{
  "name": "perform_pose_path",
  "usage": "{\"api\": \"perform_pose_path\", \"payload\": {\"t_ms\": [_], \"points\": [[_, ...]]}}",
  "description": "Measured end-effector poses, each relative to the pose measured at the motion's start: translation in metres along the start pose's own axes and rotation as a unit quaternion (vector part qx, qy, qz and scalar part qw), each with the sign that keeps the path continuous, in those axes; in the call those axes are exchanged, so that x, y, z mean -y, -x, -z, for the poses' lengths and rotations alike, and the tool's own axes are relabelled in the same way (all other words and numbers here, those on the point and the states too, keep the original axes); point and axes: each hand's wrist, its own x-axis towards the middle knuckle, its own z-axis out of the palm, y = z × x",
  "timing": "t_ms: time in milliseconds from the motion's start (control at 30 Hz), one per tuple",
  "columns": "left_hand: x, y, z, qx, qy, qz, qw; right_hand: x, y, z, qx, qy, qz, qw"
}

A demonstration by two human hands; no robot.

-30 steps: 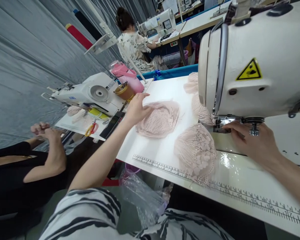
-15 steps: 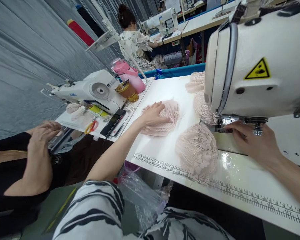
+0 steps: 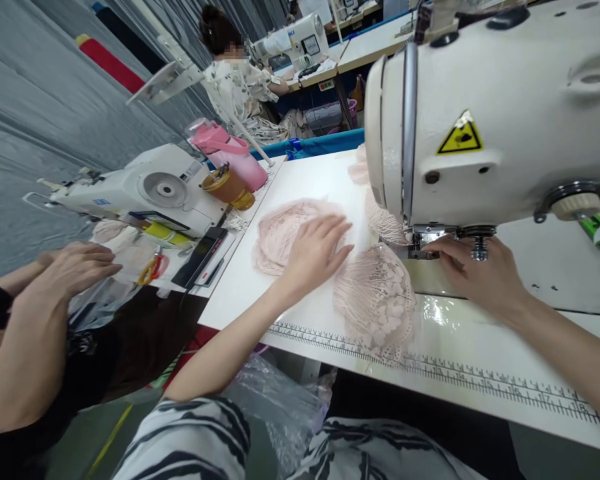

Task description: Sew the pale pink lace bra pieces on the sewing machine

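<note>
My left hand (image 3: 316, 255) is open, fingers stretched out, between a round pile of pale pink lace pieces (image 3: 280, 233) and a scalloped lace piece (image 3: 377, 300) nearer the table's front. Whether its fingertips touch the lace, I cannot tell. At the presser foot (image 3: 420, 250) of the white sewing machine (image 3: 480, 80), the bent thumb and forefinger of my right hand (image 3: 480, 277) come together. Whatever they pinch is hidden. The scalloped piece runs up to the foot, and more gathered pink lace (image 3: 387, 217) lies behind it, partly covered by the machine head.
A ruler strip (image 3: 460, 373) follows the table's front edge. On the left stand a pink bottle (image 3: 230, 150), an amber cup (image 3: 227, 187), orange scissors (image 3: 151, 268) and a second sewing machine (image 3: 145, 190). A co-worker's hands (image 3: 70, 267) rest beside it; another person (image 3: 235, 87) sits farther back.
My left hand has lifted off the pink lace pile and moved right, toward the scalloped piece. My right hand stays at the presser foot. The view has shifted to the right.
</note>
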Motion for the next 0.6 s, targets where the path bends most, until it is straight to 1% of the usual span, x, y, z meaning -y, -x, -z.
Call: {"api": "perform_pose_path", "payload": {"t_ms": [67,167,233,300,367,433,500,533,600], "points": [[-0.028,0.008,0.004,0.004,0.062,-0.082,0.995,0.000,0.000,0.000,-0.024,-0.011,0.020,0.999],[-0.065,0.020,0.001,0.042,0.072,-0.126,0.988,0.001,0.000,0.001,-0.028,-0.018,0.027,0.999],[-0.080,0.023,-0.003,0.052,0.077,-0.160,0.983,0.002,0.000,0.002,-0.031,-0.029,0.055,0.998],[-0.088,0.021,-0.008,0.054,0.100,-0.200,0.973,0.002,-0.001,0.004,-0.031,-0.053,0.098,0.993],[-0.091,0.016,-0.011,0.045,0.122,-0.222,0.966,0.003,-0.002,0.005,-0.019,-0.075,0.137,0.988],[-0.092,0.010,-0.012,0.023,0.116,-0.211,0.970,0.003,-0.003,0.006,-0.013,-0.081,0.157,0.984],[-0.092,0.005,-0.013,0.005,0.085,-0.177,0.980,0.003,-0.003,0.005,-0.015,-0.070,0.158,0.985],[-0.091,0.004,-0.014,0.003,0.067,-0.166,0.984,0.003,-0.002,0.005,-0.019,-0.063,0.153,0.986],[-0.090,0.003,-0.017,0.010,0.034,-0.165,0.986,0.002,-0.002,0.004,-0.023,-0.052,0.143,0.988]]}}
